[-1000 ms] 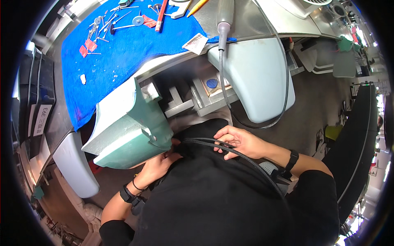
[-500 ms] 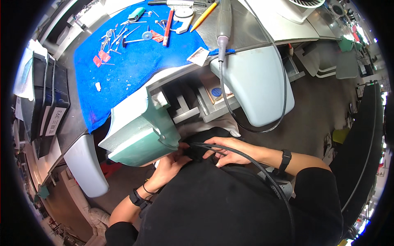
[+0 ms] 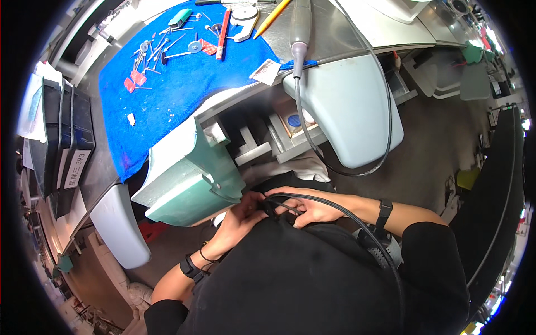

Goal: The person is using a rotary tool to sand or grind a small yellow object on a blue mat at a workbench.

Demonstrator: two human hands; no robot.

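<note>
A long, flexible black cable [image 3: 347,211] lies at the near middle, arching from between the hands over the right wrist and down the right side of a black fabric shirt [image 3: 301,279]; the right grip [image 3: 319,210] has its fingers bent under the arch, touching the cable, though I cannot tell whether they are closed on it; the left grip [image 3: 241,216] has its fingers drawn together at the cable's left end, and what they pinch, if anything, is hidden.

Just far and left of the hands stands a pale green, angular moulded shell [image 3: 195,195] with a whitish top; to its right is an open grey metal drawer [image 3: 301,146] holding a round blue lid [image 3: 294,120]; 2 smooth pale grey panels flank them, the left panel [image 3: 120,226] and the right panel [image 3: 352,111].

Farther off, a bright blue cloth [image 3: 184,92] covers part of the steel surface [image 3: 336,39], bearing small shanked discs [image 3: 194,47]; a grey cylindrical handpiece [image 3: 301,25] lies to the right.
</note>
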